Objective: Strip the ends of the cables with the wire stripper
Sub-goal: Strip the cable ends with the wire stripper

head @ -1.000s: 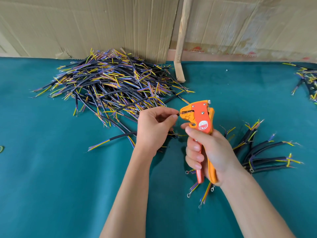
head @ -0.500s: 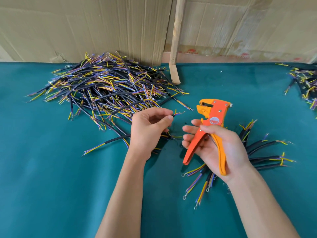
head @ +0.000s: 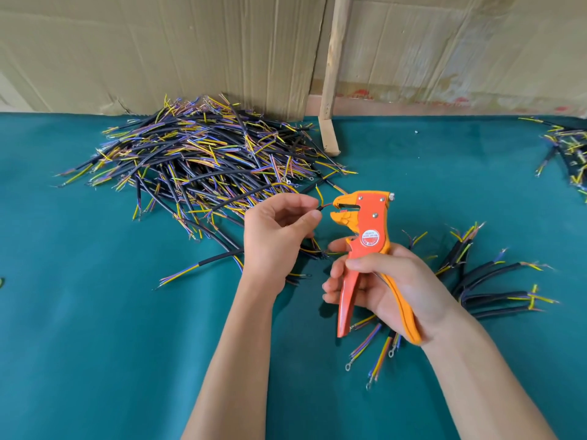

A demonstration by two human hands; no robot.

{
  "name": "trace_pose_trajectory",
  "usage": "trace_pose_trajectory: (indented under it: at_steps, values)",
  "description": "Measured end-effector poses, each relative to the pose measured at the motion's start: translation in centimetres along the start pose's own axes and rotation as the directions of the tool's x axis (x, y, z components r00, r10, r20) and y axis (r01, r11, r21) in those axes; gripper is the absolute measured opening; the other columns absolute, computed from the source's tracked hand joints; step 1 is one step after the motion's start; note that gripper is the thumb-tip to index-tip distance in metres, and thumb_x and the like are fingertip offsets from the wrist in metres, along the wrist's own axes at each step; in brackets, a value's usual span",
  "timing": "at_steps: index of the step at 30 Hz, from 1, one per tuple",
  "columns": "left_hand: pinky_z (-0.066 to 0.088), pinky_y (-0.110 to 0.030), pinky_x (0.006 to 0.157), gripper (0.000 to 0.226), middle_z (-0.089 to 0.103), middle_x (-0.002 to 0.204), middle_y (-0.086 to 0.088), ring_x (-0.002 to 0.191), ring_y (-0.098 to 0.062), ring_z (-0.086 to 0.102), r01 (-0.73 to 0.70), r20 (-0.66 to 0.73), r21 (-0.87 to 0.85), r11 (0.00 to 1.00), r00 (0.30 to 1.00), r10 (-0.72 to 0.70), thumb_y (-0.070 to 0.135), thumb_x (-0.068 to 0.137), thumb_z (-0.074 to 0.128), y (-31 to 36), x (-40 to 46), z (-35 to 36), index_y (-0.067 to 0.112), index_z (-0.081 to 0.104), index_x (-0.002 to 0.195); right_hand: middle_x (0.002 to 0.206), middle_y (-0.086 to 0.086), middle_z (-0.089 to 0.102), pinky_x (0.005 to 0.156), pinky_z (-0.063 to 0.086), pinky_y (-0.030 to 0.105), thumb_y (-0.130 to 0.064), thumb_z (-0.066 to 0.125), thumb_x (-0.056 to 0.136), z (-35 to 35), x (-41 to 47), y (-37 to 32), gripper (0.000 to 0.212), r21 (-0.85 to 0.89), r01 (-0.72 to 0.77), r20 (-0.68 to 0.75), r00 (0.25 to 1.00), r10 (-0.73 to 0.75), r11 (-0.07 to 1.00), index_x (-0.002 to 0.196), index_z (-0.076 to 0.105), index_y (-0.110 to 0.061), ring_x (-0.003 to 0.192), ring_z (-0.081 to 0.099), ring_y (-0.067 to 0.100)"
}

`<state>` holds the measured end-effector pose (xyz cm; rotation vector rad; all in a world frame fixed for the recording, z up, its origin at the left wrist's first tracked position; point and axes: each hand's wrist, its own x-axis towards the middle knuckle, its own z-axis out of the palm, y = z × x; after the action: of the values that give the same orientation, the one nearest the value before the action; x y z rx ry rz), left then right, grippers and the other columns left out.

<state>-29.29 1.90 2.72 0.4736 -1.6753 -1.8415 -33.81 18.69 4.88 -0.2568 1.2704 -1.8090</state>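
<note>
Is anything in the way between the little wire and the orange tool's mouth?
Nothing visible. The left hand pinches the wire, whose tip sits right at the open mouth of the wire stripper gripped by the right hand.

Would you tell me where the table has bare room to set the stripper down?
Free: green cloth left of the left forearm, below the big cable pile; also between wooden stick and far-right cables. Crowded: beside the right hand.

Teal cloth-covered table (head: 95,344) fills lower view; far edge meets wall. Flattened brown cardboard sheets (head: 158,49) line wall behind, creased, lower edge torn near far left. Pale wooden stick (head: 332,74) leans against cardboard, foot resting on table's far edge. Faded reddish print, possibly lettering, along cardboard base at right. Even daylight-like illumination
</note>
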Motion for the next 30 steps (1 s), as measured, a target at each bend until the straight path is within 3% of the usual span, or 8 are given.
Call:
trace_pose_trajectory:
  at_steps: [8, 12, 15, 18, 22, 30]
  values:
    - [0.054, -0.027, 0.063, 0.023, 0.072, 0.076, 0.002, 0.068, -0.012, 0.063, -0.023, 0.044, 0.057, 0.998, 0.999, 0.021, -0.003, 0.084, 0.075, -0.10, 0.04, -0.08, 0.019, 0.072, 0.079, 0.082, 0.025, 0.066, 0.069, 0.060, 0.048, -0.004, 0.066, 0.077, 0.13, 0.16, 0.05, 0.043, -0.004, 0.005, -0.021, 1.000, -0.006, 1.000, 0.117, 0.062, 0.008, 0.074, 0.070, 0.041]
    - [0.050, -0.033, 0.065, 0.021, 0.069, 0.079, 0.002, 0.070, -0.014, 0.058, -0.053, 0.050, 0.103, 0.993, 0.998, 0.048, -0.003, 0.086, 0.070, -0.22, 0.04, -0.03, 0.017, 0.075, 0.089, 0.083, 0.025, 0.066, 0.069, 0.060, 0.048, -0.004, 0.066, 0.077, 0.06, 0.24, 0.13, 0.041, 0.010, 0.044, -0.047, 0.998, -0.043, 0.999, 0.117, 0.063, 0.006, 0.074, 0.070, 0.041]
    - [0.040, -0.026, 0.061, 0.036, 0.058, 0.075, 0.011, 0.064, -0.013, 0.046, -0.107, 0.084, 0.218, 0.970, 0.992, 0.091, -0.004, 0.092, 0.058, -0.18, 0.14, 0.08, 0.024, 0.078, 0.102, 0.081, 0.023, 0.065, 0.069, 0.060, 0.047, -0.004, 0.065, 0.077, 0.02, 0.20, 0.03, 0.037, 0.047, 0.085, -0.067, 0.994, -0.082, 0.995, 0.114, 0.067, 0.004, 0.074, 0.070, 0.039]
    - [0.033, -0.017, 0.053, 0.042, 0.054, 0.073, 0.012, 0.050, -0.006, 0.039, -0.132, 0.084, 0.341, 0.931, 0.990, 0.110, -0.001, 0.096, 0.051, -0.16, 0.11, 0.37, 0.029, 0.079, 0.102, 0.081, 0.023, 0.065, 0.068, 0.060, 0.047, -0.004, 0.064, 0.077, -0.05, 0.08, -0.06, 0.037, 0.070, 0.086, -0.051, 0.995, -0.082, 0.994, 0.113, 0.067, 0.004, 0.072, 0.070, 0.039]
    - [0.025, -0.020, 0.048, 0.041, 0.043, 0.054, 0.014, 0.045, -0.008, 0.029, -0.125, 0.111, 0.332, 0.935, 0.990, 0.092, -0.002, 0.097, 0.045, -0.05, 0.12, 0.32, 0.024, 0.076, 0.100, 0.081, 0.023, 0.065, 0.069, 0.060, 0.047, -0.004, 0.063, 0.077, 0.22, 0.14, 0.09, 0.039, 0.059, 0.071, -0.034, 0.997, -0.069, 0.996, 0.115, 0.064, 0.005, 0.072, 0.069, 0.038]
    - [0.027, -0.027, 0.054, 0.038, 0.038, 0.067, -0.002, 0.053, -0.016, 0.032, -0.103, 0.120, 0.312, 0.944, 0.990, 0.068, -0.003, 0.087, 0.042, 0.42, 0.02, 0.41, 0.025, 0.067, 0.093, 0.081, 0.022, 0.065, 0.070, 0.060, 0.048, -0.005, 0.063, 0.078, 0.14, 0.23, 0.11, 0.038, 0.063, 0.070, -0.028, 0.997, -0.069, 0.996, 0.114, 0.065, 0.004, 0.072, 0.070, 0.039]
